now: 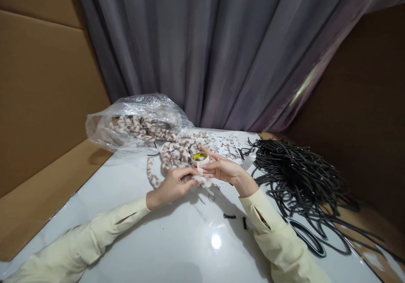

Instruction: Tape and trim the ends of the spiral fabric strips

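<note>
My right hand (226,169) holds a roll of white tape (200,158) with a yellow inner core. A short strip of tape hangs from the roll toward my left hand (174,185), whose fingers are pinched together at its lower end. Below the fingertips a small white fluffy piece (205,181) shows, with a metal ring (211,198) near it. Which fingers grip the fluffy piece is hard to tell. Behind my hands lies a pile of brown-and-white fuzzy cords (174,155).
A clear plastic bag (107,125) with more fuzzy cords lies back left. Small metal pieces (228,144) are scattered behind. At the right are a white bottle (249,160), a heap of black cords (297,173) and scissors handles (306,237). Two short black pieces (229,216) lie in front.
</note>
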A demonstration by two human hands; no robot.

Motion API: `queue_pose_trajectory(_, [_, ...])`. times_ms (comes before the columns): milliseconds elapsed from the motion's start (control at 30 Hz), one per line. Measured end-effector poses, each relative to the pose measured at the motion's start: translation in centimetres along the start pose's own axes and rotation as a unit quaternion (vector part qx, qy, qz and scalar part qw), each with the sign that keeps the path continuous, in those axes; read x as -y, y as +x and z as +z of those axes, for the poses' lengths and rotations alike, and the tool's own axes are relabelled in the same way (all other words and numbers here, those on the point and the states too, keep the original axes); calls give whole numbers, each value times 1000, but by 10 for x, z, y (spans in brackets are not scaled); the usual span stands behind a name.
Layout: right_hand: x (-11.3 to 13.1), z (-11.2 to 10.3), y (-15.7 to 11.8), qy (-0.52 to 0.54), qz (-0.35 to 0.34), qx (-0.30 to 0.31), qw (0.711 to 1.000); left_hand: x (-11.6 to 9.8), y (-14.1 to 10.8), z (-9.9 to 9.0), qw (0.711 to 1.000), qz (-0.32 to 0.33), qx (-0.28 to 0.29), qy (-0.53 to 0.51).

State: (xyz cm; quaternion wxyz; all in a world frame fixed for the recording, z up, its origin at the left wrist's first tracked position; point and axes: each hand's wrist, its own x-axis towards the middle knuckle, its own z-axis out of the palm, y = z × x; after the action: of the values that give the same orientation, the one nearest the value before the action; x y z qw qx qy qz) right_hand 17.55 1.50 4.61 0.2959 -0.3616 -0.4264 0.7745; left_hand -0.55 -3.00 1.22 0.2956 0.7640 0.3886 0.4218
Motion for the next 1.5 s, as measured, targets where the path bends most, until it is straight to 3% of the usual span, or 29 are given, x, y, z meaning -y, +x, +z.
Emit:
queue_pose_trajectory(167, [4,2,-6,5,-1,16,1000,-5,1,-2,999,-30,5,-41])
queue_pose_trajectory(433, [3,2,-1,-10,16,-30,999,-2,-1,0,999,-13,-7,-34])
queue_pose_trajectory(667, [6,3,-7,-25,2,-13,1000,-6,2,-6,999,-23,8,-36])
queue_pose_trajectory(867, [5,2,-7,-34,-15,-23,999,-12,2,-12,998,-40,48,2])
queue_pose_trajectory(1067, [5,3,-6,-41,-24,-32,998,-11,1,-12,999,-31,25,33])
queue_pose_trajectory(1300, [5,8,-9,-40,-37,-37,998,-17,2,-13,997,-60,9,38])
queue_pose_trajectory(1500, [3,21,-13,-98,-75,-71,990,-17,6,-13,991,-126,-2,-41])
